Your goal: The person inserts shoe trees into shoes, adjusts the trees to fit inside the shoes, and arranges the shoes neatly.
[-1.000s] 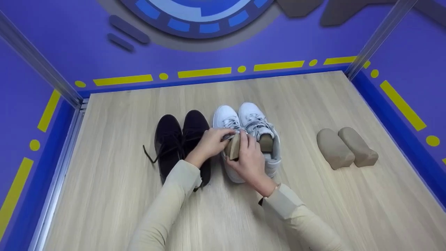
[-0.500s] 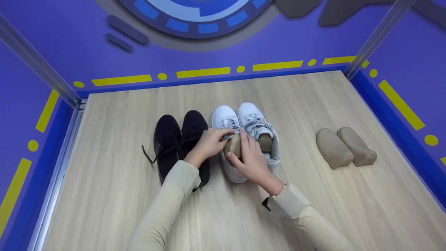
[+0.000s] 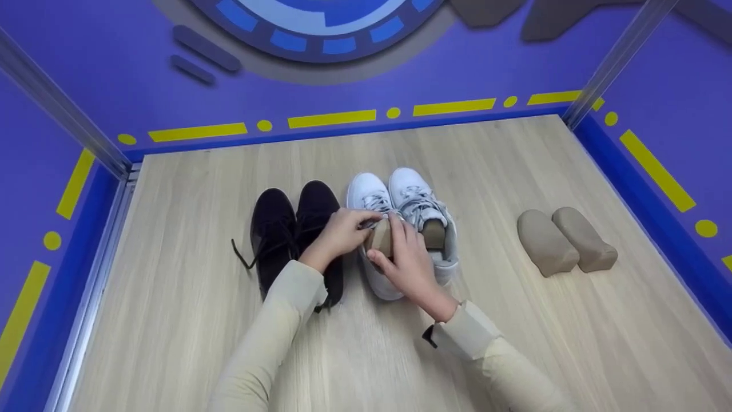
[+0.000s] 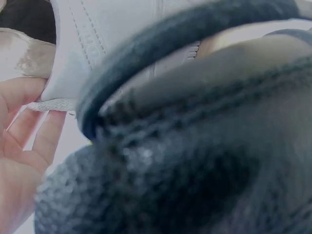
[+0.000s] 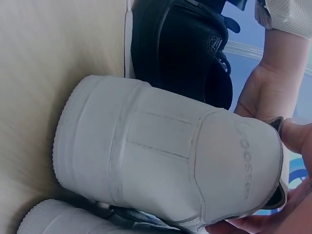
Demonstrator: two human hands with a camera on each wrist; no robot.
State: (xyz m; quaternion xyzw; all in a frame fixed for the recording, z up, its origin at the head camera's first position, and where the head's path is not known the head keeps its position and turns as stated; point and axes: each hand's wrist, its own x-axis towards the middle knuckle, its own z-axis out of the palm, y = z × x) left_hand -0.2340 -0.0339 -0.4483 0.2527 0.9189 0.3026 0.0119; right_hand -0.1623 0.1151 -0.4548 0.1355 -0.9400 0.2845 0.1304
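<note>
leftmost on the wooden surface (image 3: 189,229) stand two black shoes (image 3: 280,229), side by side with toes pointing away from me, probably paired to match how they are worn; one lace trails onto the wood. just right of them, my left hand (image 3: 342,232) pinches the left white shoe (image 3: 366,191) at the tongue end of its opening, i'd judge to spread it and steady the shoe. a brown block (image 3: 380,237) sits tilted in that opening, and my right hand (image 3: 409,260) is clamped on it, thumb on the near side and fingers along the right, likely to control its angle. beside it, the right white shoe (image 3: 412,186) has a second block (image 3: 433,233) inside. well apart at the right, two loose blocks (image 3: 547,243) lie close together, toe ends away. that makes two black shoes, two white, four blocks.
</note>
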